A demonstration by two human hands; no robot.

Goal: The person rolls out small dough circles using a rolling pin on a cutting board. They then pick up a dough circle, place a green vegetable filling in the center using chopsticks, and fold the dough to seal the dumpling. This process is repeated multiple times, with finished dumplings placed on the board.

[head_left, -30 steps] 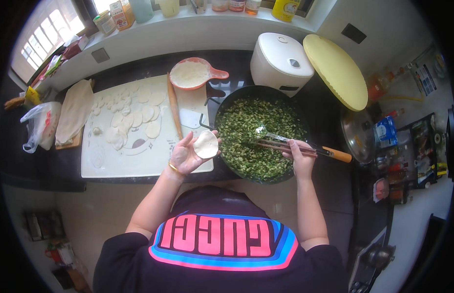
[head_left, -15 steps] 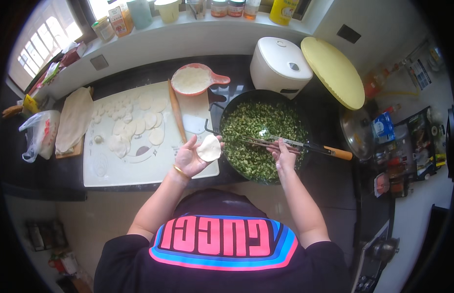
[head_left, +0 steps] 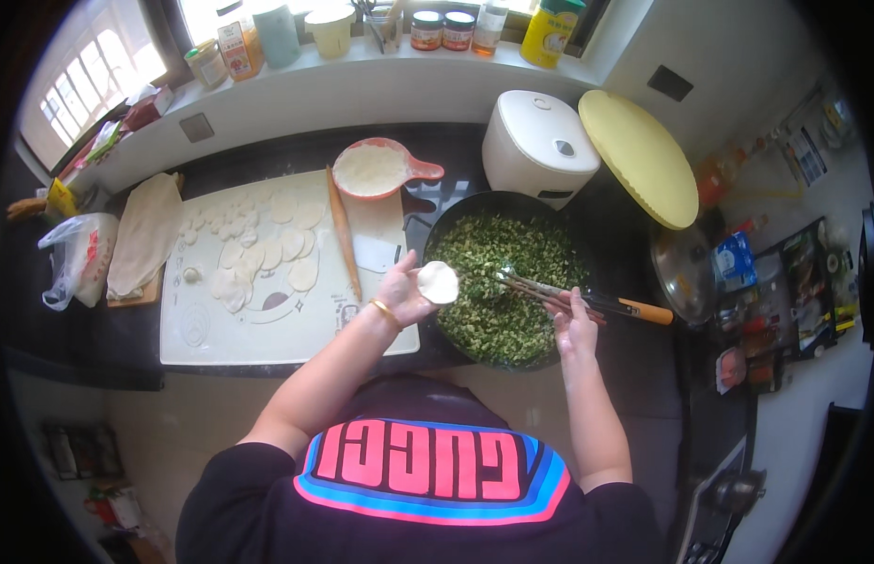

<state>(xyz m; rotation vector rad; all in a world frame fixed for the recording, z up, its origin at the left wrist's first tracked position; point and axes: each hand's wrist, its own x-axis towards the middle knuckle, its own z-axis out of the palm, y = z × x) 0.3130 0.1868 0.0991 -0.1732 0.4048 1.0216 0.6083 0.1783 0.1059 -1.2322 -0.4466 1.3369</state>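
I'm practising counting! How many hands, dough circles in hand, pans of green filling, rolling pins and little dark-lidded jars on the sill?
Left hand and right hand: 2
Dough circle in hand: 1
Pan of filling: 1
Rolling pin: 1
Dark-lidded jars: 2
Total: 7

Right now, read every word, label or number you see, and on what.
I don't copy out wording.
Black shirt: big pink letters, clear but upside down.
White bag: red print, too blurred.
Yellow canister: characters too small.
Jars, blue packet: too small.
Pale mat: too faint.
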